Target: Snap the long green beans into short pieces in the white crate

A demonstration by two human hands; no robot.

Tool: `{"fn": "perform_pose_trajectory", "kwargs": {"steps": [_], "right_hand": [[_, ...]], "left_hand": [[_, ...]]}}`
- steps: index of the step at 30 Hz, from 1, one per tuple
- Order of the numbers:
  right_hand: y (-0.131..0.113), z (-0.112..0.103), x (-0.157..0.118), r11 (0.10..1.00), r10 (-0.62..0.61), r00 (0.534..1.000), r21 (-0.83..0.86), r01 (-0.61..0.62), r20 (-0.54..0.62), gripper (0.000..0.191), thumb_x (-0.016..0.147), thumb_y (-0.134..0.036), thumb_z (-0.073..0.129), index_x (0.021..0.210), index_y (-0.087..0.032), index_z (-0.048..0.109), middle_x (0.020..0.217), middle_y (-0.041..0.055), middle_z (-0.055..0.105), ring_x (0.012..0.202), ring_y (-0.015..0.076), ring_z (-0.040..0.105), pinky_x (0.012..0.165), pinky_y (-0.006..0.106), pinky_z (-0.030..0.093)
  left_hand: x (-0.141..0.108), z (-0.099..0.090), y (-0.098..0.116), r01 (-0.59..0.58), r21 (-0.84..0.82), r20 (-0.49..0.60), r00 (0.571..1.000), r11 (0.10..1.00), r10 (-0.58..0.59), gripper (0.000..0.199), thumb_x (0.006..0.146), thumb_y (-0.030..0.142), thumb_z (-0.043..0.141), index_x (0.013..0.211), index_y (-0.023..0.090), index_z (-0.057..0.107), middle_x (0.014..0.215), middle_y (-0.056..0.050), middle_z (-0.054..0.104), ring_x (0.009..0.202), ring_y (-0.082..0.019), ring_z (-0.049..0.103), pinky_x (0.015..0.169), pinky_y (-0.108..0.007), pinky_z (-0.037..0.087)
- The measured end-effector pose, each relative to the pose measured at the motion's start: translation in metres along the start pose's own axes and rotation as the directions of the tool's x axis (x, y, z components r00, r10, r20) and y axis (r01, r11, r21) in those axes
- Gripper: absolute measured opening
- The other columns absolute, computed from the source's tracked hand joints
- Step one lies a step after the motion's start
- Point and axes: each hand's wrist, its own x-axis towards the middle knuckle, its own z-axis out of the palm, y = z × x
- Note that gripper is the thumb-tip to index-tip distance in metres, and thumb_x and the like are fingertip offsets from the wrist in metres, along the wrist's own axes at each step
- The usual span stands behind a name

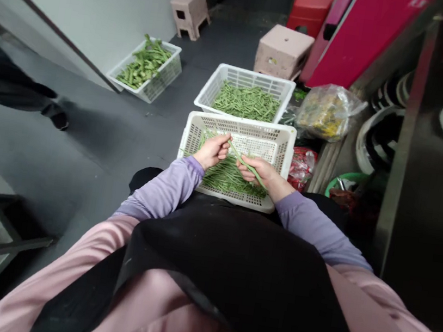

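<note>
A long green bean (251,168) stretches between my two hands, above the near white basket (240,127). My left hand (214,150) pinches its far tip between thumb and fingers. Further down its length, my right hand (260,170) is closed around the bean, whose near end sticks out toward my right wrist. Beneath them, long whole green beans (228,177) lie in the near part of the basket, partly hidden by my hands. Just beyond stands a second white basket (255,74) holding short pieces of green bean (247,101).
A third white basket (163,77) of green vegetables stands by the wall at left. Pale stools (284,48) and a red stool (312,5) are at the back. Plastic bags (330,112) and a green basin (347,179) lie at right. Another person's leg (15,79) shows at far left.
</note>
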Motion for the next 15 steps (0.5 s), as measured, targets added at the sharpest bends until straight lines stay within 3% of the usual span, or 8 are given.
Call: {"fn": "perform_pose_trajectory", "kwargs": {"steps": [4, 8, 11, 13, 15], "right_hand": [[0.007, 0.005, -0.002, 0.991, 0.127, 0.991, -0.028, -0.128, -0.036, 0.050, 0.070, -0.061, 0.076, 0.069, -0.018, 0.050, 0.050, -0.0093, 0.028, 0.039, 0.0042, 0.020, 0.036, 0.019, 0.016], [0.008, -0.001, 0.002, 0.991, 0.128, 0.985, -0.019, -0.131, -0.113, 0.057, 0.060, -0.062, 0.082, 0.065, -0.019, 0.045, 0.050, -0.0096, 0.027, 0.040, 0.0041, 0.019, 0.035, 0.017, 0.020], [0.007, -0.003, 0.002, 0.994, 0.109, 0.978, -0.004, -0.111, -0.176, 0.059, 0.061, -0.060, 0.082, 0.063, -0.021, 0.038, 0.050, -0.0096, 0.026, 0.040, 0.0043, 0.019, 0.034, 0.017, 0.021], [0.005, -0.002, 0.002, 0.996, 0.083, 0.978, -0.021, -0.089, -0.190, 0.058, 0.067, -0.060, 0.078, 0.064, -0.022, 0.035, 0.050, -0.0092, 0.026, 0.039, 0.0058, 0.021, 0.033, 0.019, 0.023], [0.003, 0.001, 0.003, 0.996, 0.067, 0.984, -0.052, -0.077, -0.165, 0.055, 0.071, -0.063, 0.073, 0.067, -0.023, 0.035, 0.050, -0.0084, 0.026, 0.038, 0.0081, 0.024, 0.032, 0.021, 0.025]], "left_hand": [[-0.007, 0.004, 0.002, -0.086, 0.024, -0.107, 0.990, 0.996, 0.088, 0.021, 0.092, 0.019, 0.052, 0.071, 0.016, 0.047, 0.049, 0.008, 0.036, 0.035, -0.003, 0.025, 0.038, -0.016, 0.017], [-0.004, -0.006, 0.009, -0.188, 0.158, -0.213, 0.952, 0.969, 0.219, 0.019, 0.092, 0.018, 0.049, 0.074, 0.016, 0.049, 0.052, 0.007, 0.040, 0.037, -0.004, 0.030, 0.039, -0.019, 0.019], [-0.012, -0.005, 0.012, -0.246, 0.361, -0.261, 0.899, 0.899, 0.351, 0.018, 0.092, 0.019, 0.048, 0.074, 0.017, 0.050, 0.054, 0.006, 0.043, 0.042, -0.006, 0.034, 0.043, -0.021, 0.027], [-0.027, 0.005, 0.008, -0.326, 0.570, -0.184, 0.844, 0.754, 0.504, 0.017, 0.090, 0.019, 0.051, 0.074, 0.017, 0.054, 0.059, 0.003, 0.050, 0.053, -0.009, 0.045, 0.053, -0.022, 0.039], [-0.047, 0.022, -0.001, -0.461, 0.716, 0.094, 0.808, 0.524, 0.582, 0.012, 0.086, 0.018, 0.057, 0.075, 0.018, 0.059, 0.071, -0.001, 0.060, 0.069, -0.012, 0.055, 0.069, -0.024, 0.047]]}}
